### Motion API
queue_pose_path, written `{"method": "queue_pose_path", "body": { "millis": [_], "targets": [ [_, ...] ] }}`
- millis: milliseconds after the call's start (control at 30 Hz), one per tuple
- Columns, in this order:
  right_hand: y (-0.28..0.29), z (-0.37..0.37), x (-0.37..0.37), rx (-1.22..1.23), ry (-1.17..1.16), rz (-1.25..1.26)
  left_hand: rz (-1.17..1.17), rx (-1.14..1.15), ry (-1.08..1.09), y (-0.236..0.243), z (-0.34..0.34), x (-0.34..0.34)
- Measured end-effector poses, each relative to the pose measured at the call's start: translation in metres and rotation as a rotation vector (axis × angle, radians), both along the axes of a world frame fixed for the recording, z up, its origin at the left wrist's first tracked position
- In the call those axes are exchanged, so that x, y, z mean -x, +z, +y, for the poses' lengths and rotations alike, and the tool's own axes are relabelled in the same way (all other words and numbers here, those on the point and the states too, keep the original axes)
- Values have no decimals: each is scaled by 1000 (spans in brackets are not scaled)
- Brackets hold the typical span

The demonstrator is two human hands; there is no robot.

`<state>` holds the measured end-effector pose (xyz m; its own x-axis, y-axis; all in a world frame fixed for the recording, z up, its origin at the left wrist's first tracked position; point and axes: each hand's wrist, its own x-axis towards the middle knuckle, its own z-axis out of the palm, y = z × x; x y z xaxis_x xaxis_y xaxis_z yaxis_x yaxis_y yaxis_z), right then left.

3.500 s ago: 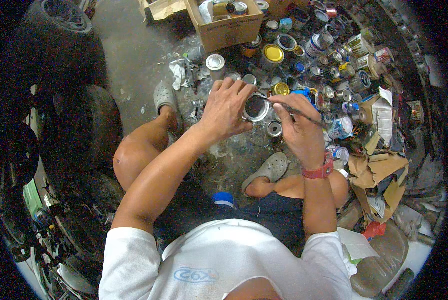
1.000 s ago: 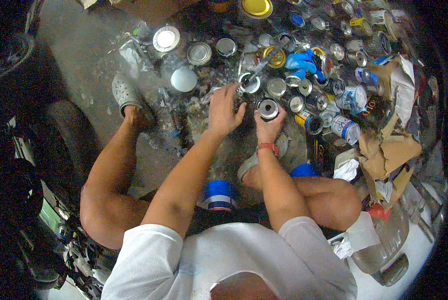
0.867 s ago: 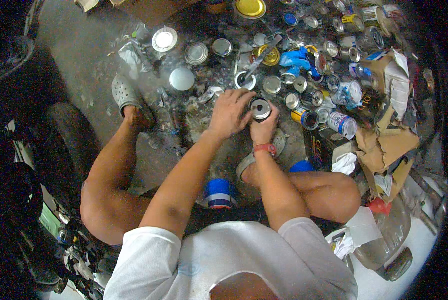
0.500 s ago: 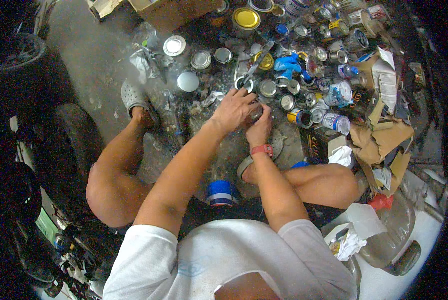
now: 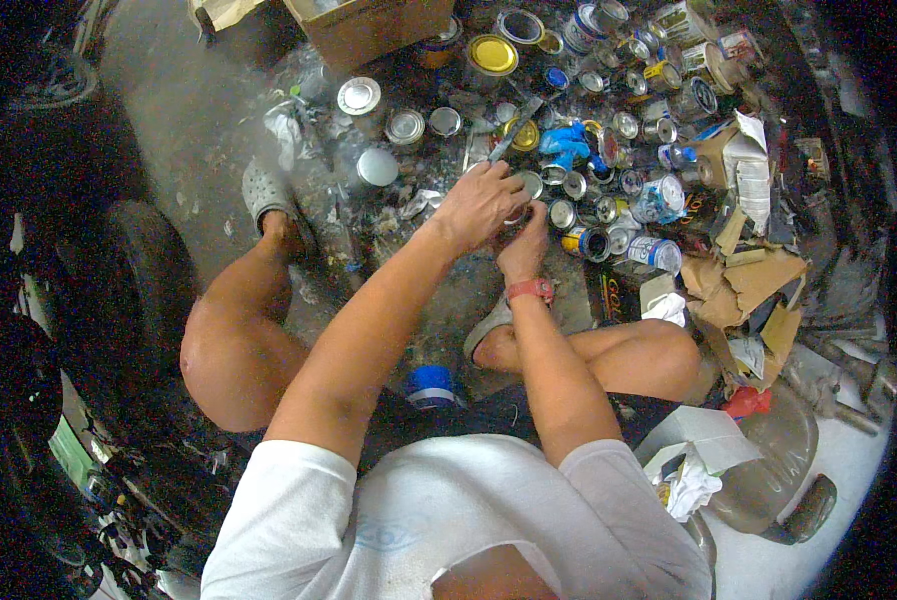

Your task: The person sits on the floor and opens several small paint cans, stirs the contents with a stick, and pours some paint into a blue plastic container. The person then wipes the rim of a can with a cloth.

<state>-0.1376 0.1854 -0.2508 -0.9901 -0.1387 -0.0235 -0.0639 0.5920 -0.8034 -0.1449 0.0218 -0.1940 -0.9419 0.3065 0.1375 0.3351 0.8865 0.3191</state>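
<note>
My left hand [image 5: 477, 205] is closed over the top of a small, dark metal can [image 5: 515, 216], with its curled fingers hiding most of the lid. My right hand [image 5: 521, 250], with a red band at the wrist, is wrapped around the same can from the near right side. Just beyond them a long thin grey tool [image 5: 511, 132] leans upward from an open can that is mostly hidden by my fingers. A silver lid [image 5: 378, 167] lies to the left, and a blue crumpled glove [image 5: 566, 142] rests among the cans beyond my hands.
Many cans [image 5: 619, 130] crowd the floor ahead and right, below a cardboard box [image 5: 369, 35]. Torn cardboard [image 5: 754, 285] and a grey seat [image 5: 774, 450] are at right, dark tyres [image 5: 154, 280] at left. A blue-lidded container [image 5: 431, 385] stands between my legs.
Earlier my right hand held a thin tool over a wider can in my left hand. Since then both hands have come together on a smaller can, my left fingers covering its top, and shifted slightly upward.
</note>
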Motion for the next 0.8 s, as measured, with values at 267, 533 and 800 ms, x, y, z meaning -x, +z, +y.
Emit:
{"method": "queue_pose_path", "body": {
  "millis": [267,533,800],
  "targets": [
    [28,-4,29,-195,23,28,58,-442,250,22,-24,1],
    [47,-2,46,-273,180,134,26,-741,390,28,-63,20],
    [73,-10,64,-501,273,50,-46,-907,407,13,-76,26]
  ]
}}
